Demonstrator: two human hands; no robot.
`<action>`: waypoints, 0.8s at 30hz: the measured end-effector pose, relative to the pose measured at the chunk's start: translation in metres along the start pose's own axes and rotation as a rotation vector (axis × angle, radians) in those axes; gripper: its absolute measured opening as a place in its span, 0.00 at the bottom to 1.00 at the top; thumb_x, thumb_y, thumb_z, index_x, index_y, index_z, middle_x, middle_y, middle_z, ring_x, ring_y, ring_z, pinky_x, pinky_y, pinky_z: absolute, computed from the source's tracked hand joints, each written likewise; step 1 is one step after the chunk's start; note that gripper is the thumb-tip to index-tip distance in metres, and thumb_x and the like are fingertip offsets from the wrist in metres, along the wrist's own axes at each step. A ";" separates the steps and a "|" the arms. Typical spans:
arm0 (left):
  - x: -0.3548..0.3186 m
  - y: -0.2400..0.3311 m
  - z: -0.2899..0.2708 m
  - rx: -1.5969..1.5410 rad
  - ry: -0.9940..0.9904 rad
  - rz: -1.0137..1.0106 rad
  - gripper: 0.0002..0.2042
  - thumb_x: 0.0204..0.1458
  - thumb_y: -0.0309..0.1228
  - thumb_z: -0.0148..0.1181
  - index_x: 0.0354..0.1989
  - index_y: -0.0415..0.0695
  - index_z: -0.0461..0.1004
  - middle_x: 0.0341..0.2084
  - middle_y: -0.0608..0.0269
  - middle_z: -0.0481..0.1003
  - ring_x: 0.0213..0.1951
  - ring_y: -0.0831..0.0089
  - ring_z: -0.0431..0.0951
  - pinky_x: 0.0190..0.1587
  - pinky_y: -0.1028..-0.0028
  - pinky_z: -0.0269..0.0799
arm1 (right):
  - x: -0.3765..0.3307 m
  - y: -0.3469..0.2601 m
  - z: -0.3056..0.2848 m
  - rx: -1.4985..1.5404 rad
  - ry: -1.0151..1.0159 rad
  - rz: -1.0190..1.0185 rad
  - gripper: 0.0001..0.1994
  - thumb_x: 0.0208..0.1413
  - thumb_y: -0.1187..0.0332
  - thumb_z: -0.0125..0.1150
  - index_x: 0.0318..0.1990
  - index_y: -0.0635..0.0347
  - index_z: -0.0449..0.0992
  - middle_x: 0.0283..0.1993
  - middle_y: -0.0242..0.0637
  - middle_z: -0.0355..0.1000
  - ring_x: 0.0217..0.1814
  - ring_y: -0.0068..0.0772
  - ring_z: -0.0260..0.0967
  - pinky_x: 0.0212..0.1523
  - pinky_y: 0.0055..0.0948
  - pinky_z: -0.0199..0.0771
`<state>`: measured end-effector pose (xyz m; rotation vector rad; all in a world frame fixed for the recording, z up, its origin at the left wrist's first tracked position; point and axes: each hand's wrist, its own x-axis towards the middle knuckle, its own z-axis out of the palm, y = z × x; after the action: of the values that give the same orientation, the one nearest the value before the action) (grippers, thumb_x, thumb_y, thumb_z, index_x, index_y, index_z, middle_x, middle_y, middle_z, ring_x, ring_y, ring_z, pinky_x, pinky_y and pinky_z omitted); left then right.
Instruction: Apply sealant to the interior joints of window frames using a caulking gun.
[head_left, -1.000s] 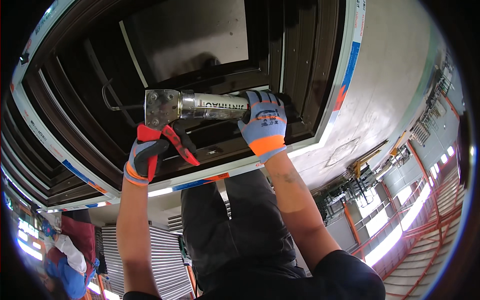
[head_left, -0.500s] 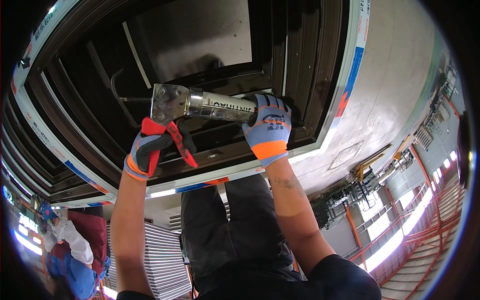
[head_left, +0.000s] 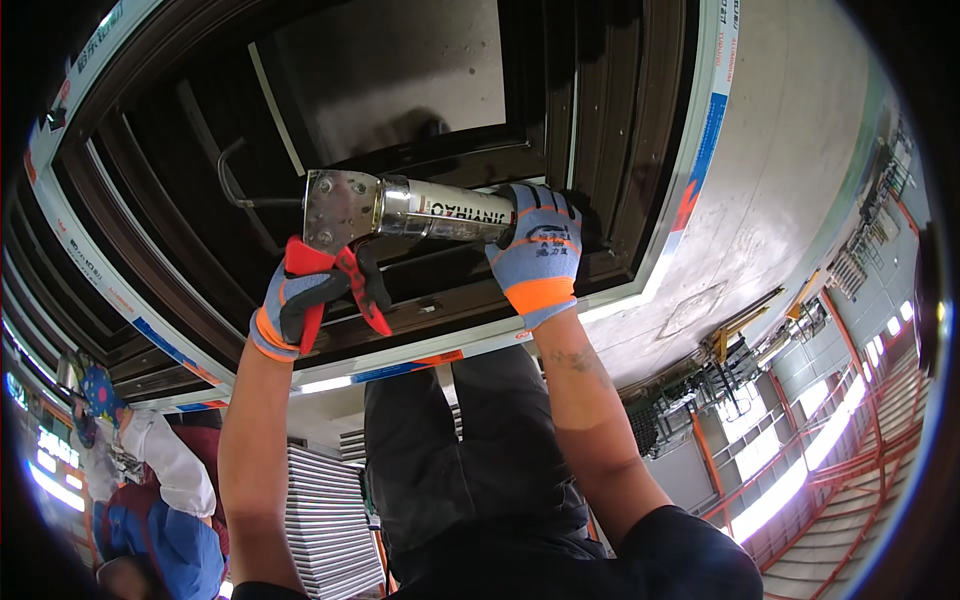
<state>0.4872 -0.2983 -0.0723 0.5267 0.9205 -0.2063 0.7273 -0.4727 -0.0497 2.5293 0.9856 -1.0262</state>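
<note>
A metal caulking gun [head_left: 448, 207] with a pale printed tube lies level across the middle of the view, above a dark brown window or door frame [head_left: 610, 120]. My left hand [head_left: 288, 302], in a grey-blue and black glove with an orange cuff, is closed round its red handle and trigger [head_left: 362, 290]. A bent pull rod [head_left: 232, 180] sticks out at the gun's left end. My right hand [head_left: 540, 248], gloved the same way, wraps round the front end of the barrel. The nozzle is hidden behind that hand and the dark frame.
Printed protective film [head_left: 712, 130] covers the frame's outer border. Another person in blue and white [head_left: 165, 540] works at the lower left, with a patterned sleeve [head_left: 100, 385] over the frame's edge. Stacked metal profiles [head_left: 325, 520] lie behind my legs; racks [head_left: 660, 410] stand at right.
The caulking gun has shifted only slightly in my hands, with my grips the same. At lower left the other person has moved, their patterned sleeve reaching farther up over the frame's edge.
</note>
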 end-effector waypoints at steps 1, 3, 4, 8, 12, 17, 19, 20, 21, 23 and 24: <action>0.000 -0.003 -0.002 0.000 0.000 -0.001 0.20 0.43 0.33 0.65 0.44 0.35 0.74 0.29 0.50 0.79 0.33 0.55 0.82 0.42 0.59 0.79 | 0.000 0.000 0.001 0.004 0.014 -0.011 0.38 0.38 0.56 0.76 0.61 0.51 0.69 0.61 0.40 0.69 0.66 0.46 0.62 0.66 0.50 0.61; -0.001 -0.003 -0.002 0.009 0.042 0.032 0.20 0.43 0.33 0.65 0.43 0.35 0.74 0.29 0.50 0.79 0.33 0.56 0.83 0.42 0.60 0.79 | 0.002 -0.001 0.000 0.011 0.004 -0.001 0.38 0.38 0.56 0.76 0.61 0.51 0.69 0.61 0.40 0.69 0.66 0.46 0.62 0.67 0.50 0.61; -0.001 -0.002 0.002 0.008 0.040 0.031 0.20 0.43 0.33 0.65 0.43 0.35 0.74 0.29 0.50 0.79 0.33 0.56 0.83 0.42 0.60 0.79 | 0.004 0.000 0.000 0.017 -0.004 0.008 0.38 0.39 0.56 0.76 0.61 0.51 0.69 0.61 0.40 0.69 0.67 0.46 0.62 0.67 0.49 0.60; -0.002 0.006 0.017 -0.022 -0.002 0.038 0.19 0.43 0.33 0.64 0.43 0.35 0.74 0.29 0.50 0.79 0.33 0.57 0.82 0.41 0.60 0.79 | 0.005 0.002 0.003 0.026 -0.004 0.010 0.38 0.38 0.57 0.77 0.61 0.52 0.69 0.61 0.40 0.69 0.67 0.47 0.61 0.68 0.49 0.59; -0.003 0.005 0.018 -0.003 -0.022 0.033 0.18 0.43 0.32 0.63 0.43 0.35 0.74 0.30 0.49 0.79 0.33 0.57 0.82 0.41 0.61 0.79 | 0.004 0.002 0.006 0.022 0.039 -0.001 0.38 0.38 0.58 0.77 0.61 0.51 0.69 0.62 0.41 0.68 0.67 0.47 0.61 0.68 0.48 0.59; -0.006 -0.007 0.008 0.019 0.022 0.078 0.18 0.44 0.32 0.62 0.42 0.34 0.75 0.29 0.49 0.79 0.33 0.57 0.82 0.40 0.61 0.79 | 0.005 0.001 0.003 0.028 0.063 -0.029 0.37 0.38 0.58 0.76 0.60 0.51 0.69 0.61 0.41 0.69 0.66 0.47 0.62 0.68 0.47 0.59; -0.005 -0.003 0.011 0.046 0.028 0.088 0.18 0.44 0.32 0.62 0.42 0.34 0.75 0.29 0.50 0.79 0.32 0.58 0.82 0.39 0.61 0.79 | 0.003 -0.001 0.002 0.032 0.045 -0.022 0.37 0.38 0.58 0.75 0.60 0.54 0.70 0.61 0.40 0.68 0.65 0.46 0.62 0.70 0.47 0.55; -0.006 0.001 0.013 0.027 -0.015 0.083 0.18 0.44 0.33 0.62 0.42 0.34 0.75 0.28 0.50 0.79 0.32 0.58 0.82 0.39 0.62 0.79 | 0.003 -0.001 0.002 0.031 0.047 -0.019 0.37 0.38 0.58 0.75 0.60 0.54 0.70 0.61 0.40 0.68 0.65 0.46 0.62 0.70 0.47 0.55; -0.007 0.006 0.015 0.010 -0.055 0.079 0.18 0.44 0.33 0.63 0.42 0.34 0.75 0.28 0.51 0.79 0.31 0.58 0.82 0.39 0.62 0.79 | 0.004 -0.001 0.002 0.033 0.035 -0.024 0.36 0.39 0.58 0.75 0.60 0.53 0.70 0.60 0.41 0.69 0.65 0.47 0.63 0.69 0.47 0.58; -0.008 0.002 0.004 0.057 -0.030 0.056 0.18 0.44 0.34 0.63 0.41 0.35 0.75 0.28 0.51 0.79 0.31 0.59 0.82 0.38 0.62 0.79 | 0.004 -0.002 0.003 0.036 0.026 -0.030 0.36 0.39 0.58 0.75 0.59 0.53 0.70 0.60 0.42 0.69 0.65 0.47 0.64 0.67 0.46 0.60; -0.008 0.002 0.001 0.100 -0.004 0.030 0.18 0.44 0.35 0.64 0.41 0.35 0.75 0.27 0.51 0.79 0.31 0.59 0.82 0.38 0.63 0.79 | 0.003 -0.003 0.004 0.033 0.027 -0.029 0.36 0.39 0.58 0.75 0.59 0.54 0.70 0.60 0.42 0.70 0.65 0.47 0.64 0.67 0.46 0.60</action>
<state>0.4846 -0.2974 -0.0646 0.6321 0.9006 -0.2271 0.7251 -0.4705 -0.0544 2.5690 1.0235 -1.0271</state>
